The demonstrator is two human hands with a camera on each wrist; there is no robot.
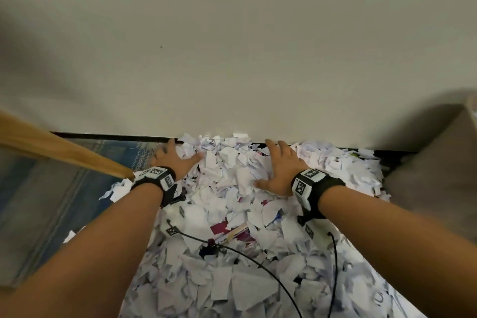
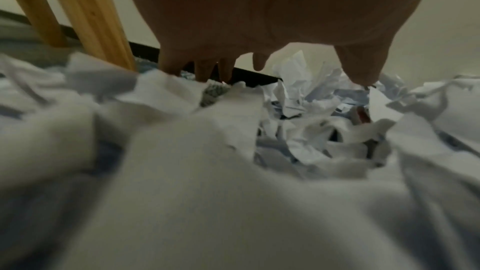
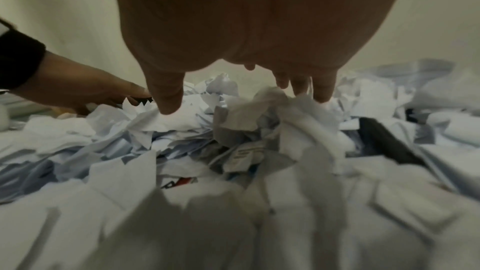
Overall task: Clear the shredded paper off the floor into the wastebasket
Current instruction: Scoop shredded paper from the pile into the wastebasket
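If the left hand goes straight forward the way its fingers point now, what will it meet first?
Probably the black baseboard under the wall: the left hand lies open on the shredded paper, fingertips almost there. Depth is unclear.

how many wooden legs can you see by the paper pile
2, both in the left wrist view: a thin wooden leg at far left and a thicker one beside it, reaching the shredded paper. The head view shows only one; others may be hidden.

A plain cream wall [image 1: 232, 59] fills the background, with a black baseboard [image 1: 108, 136] running along its foot. Left of the wall's centre, a light wooden leg [image 1: 64, 152] slants down onto a blue-grey patterned rug [image 1: 51, 188]. Black cables [image 1: 258, 263] trail below the wall.
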